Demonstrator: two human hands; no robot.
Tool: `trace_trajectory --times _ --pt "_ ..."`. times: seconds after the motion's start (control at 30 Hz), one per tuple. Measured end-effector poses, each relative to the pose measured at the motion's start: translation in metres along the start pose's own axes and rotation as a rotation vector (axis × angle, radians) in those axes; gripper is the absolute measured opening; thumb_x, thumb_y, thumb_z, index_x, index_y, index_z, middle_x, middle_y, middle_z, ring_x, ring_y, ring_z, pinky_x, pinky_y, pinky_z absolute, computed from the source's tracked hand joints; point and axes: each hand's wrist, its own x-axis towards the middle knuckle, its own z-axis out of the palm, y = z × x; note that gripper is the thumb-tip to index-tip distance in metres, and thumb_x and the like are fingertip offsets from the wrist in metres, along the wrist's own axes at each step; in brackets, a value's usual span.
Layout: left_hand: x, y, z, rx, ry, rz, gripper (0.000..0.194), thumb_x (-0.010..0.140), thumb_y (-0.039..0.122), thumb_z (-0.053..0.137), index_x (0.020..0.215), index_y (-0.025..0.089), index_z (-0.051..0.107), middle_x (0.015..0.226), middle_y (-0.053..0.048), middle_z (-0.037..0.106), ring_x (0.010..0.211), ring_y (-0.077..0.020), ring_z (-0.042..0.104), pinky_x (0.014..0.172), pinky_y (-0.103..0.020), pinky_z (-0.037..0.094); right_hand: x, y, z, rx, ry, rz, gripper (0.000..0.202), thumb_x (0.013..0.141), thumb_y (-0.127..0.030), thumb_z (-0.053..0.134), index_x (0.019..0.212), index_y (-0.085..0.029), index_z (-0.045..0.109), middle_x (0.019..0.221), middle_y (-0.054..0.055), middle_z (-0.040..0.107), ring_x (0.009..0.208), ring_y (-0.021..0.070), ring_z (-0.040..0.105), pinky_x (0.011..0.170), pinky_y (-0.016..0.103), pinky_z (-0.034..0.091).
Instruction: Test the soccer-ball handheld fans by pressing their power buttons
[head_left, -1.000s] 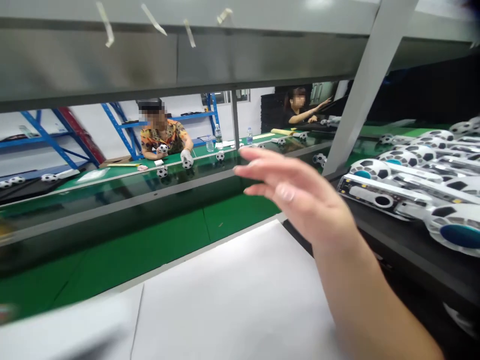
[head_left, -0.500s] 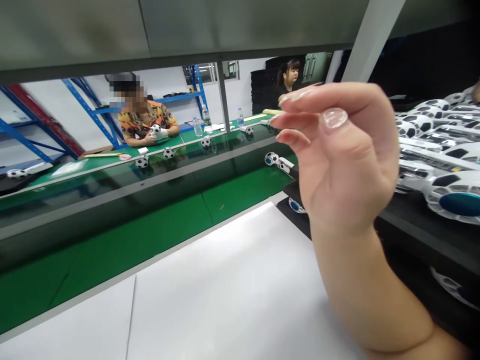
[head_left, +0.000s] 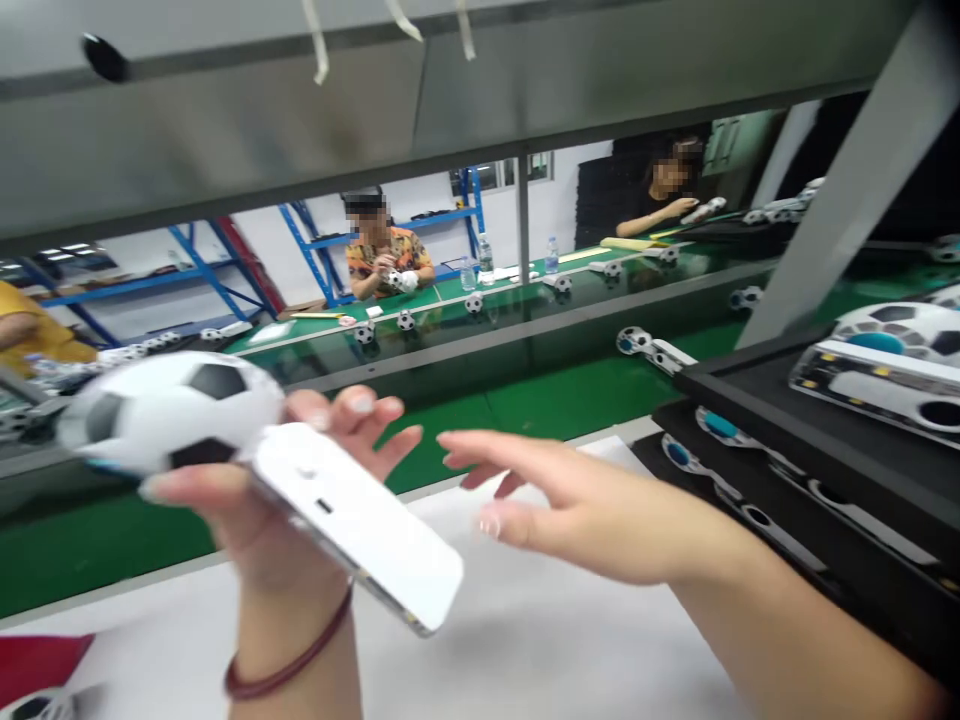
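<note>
head cam | faces forward-down (tilted) | close over hands (head_left: 420,490) | conveyor (head_left: 480,340) beyond

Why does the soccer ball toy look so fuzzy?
Head view: the soccer-ball toy in the left hand is smeared by motion blur, as is the open right hand; the white table glares brightly, while the far workers stay fairly sharp.

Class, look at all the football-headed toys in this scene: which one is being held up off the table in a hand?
The football toy gripped by the left hand; its white handle points toward the open right hand. The others lie on the green belt or black trays.
</note>
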Motion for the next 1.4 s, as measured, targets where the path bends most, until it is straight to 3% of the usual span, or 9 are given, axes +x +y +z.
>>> trace_trajectory --times 0.13,0.23,0.57,0.63,0.77,0.87,1.03,1.17,1.4 --pt "0.007 -0.021 0.007 0.103 -0.094 -0.054 0.061 0.045 0.081 0.059 0.056 0.022 0.054 0.103 -0.001 0.061 0.119 -0.0329 0.042 0.091 -0.05 0.043 0.014 0.003 0.023 0.329 -0.263 0.025 0.072 0.079 -0.047 0.06 0.14 -0.029 0.026 0.133 0.009 0.043 0.113 0.023 0.048 0.091 0.037 0.043" --pt "0.008 -0.03 0.007 0.229 -0.054 -0.047 0.061 0.044 0.081 0.059 0.056 0.022 0.051 0.11 -0.002 0.059 0.123 -0.0334 0.037 0.095 -0.051 0.039 0.021 0.004 0.036 0.522 -0.309 -0.023 0.083 0.076 -0.036 0.066 0.142 -0.035 0.015 0.134 0.006 0.039 0.113 0.0203 0.047 0.089 0.033 0.044" --pt "0.009 -0.043 -0.012 0.194 -0.154 -0.081 0.05 0.056 0.067 0.068 0.075 0.022 0.058 0.114 -0.005 0.056 0.125 -0.0324 0.035 0.1 -0.048 0.036 0.025 0.018 0.049 0.123 0.108 0.017 0.062 0.073 -0.02 0.06 0.131 -0.031 0.04 0.12 0.006 0.047 0.107 0.0238 0.047 0.088 0.038 0.042" --pt "0.011 -0.046 -0.017 0.208 -0.122 -0.115 0.049 0.061 0.064 0.067 0.083 0.022 0.059 0.111 -0.006 0.058 0.12 -0.032 0.042 0.098 -0.047 0.038 0.032 0.025 0.051 0.235 0.106 0.028 0.053 0.073 -0.018 0.058 0.124 -0.027 0.046 0.115 0.006 0.051 0.101 0.0216 0.05 0.083 0.035 0.043" --pt "0.016 -0.049 -0.023 0.455 0.167 -0.32 0.048 0.075 0.058 0.057 0.102 0.018 0.057 0.106 -0.01 0.062 0.108 -0.0296 0.053 0.092 -0.044 0.041 0.051 0.047 0.053 0.791 0.107 0.196 0.032 0.077 -0.029 0.059 0.106 -0.016 0.053 0.088 0.005 0.057 0.079 0.0156 0.058 0.059 0.023 0.041" --pt "0.018 -0.047 -0.024 0.731 0.201 -0.447 0.048 0.078 0.055 0.054 0.107 0.017 0.055 0.11 -0.012 0.061 0.106 -0.0286 0.054 0.093 -0.043 0.037 0.067 0.072 0.049 1.015 0.229 0.215 0.031 0.082 -0.037 0.054 0.1 -0.012 0.054 0.085 0.007 0.058 0.08 0.0168 0.062 0.049 0.019 0.037" --pt "0.016 -0.042 -0.016 0.891 0.127 -0.466 0.047 0.078 0.05 0.054 0.112 0.017 0.054 0.109 -0.012 0.061 0.103 -0.0267 0.056 0.092 -0.04 0.037 0.091 0.123 0.035 0.713 0.387 0.215 0.037 0.085 -0.032 0.047 0.117 -0.014 0.046 0.103 0.01 0.059 0.092 0.0176 0.062 0.072 0.027 0.05" --pt "0.012 -0.039 -0.009 0.836 0.043 -0.472 0.045 0.079 0.049 0.054 0.111 0.019 0.055 0.109 -0.011 0.062 0.102 -0.0264 0.057 0.093 -0.041 0.038 0.106 0.154 0.023 0.444 0.498 0.204 0.075 0.075 -0.018 0.055 0.139 -0.029 0.018 0.131 0.007 0.043 0.103 0.0188 0.056 0.087 0.036 0.046" --pt "0.005 -0.03 0.002 0.759 0.028 -0.378 0.044 0.077 0.053 0.057 0.106 0.02 0.059 0.102 -0.009 0.065 0.1 -0.026 0.059 0.092 -0.038 0.042 0.095 0.159 0.01 0.037 0.564 0.215 0.073 0.074 -0.016 0.055 0.14 -0.024 0.025 0.138 0.012 0.035 0.111 0.0241 0.05 0.095 0.037 0.038"
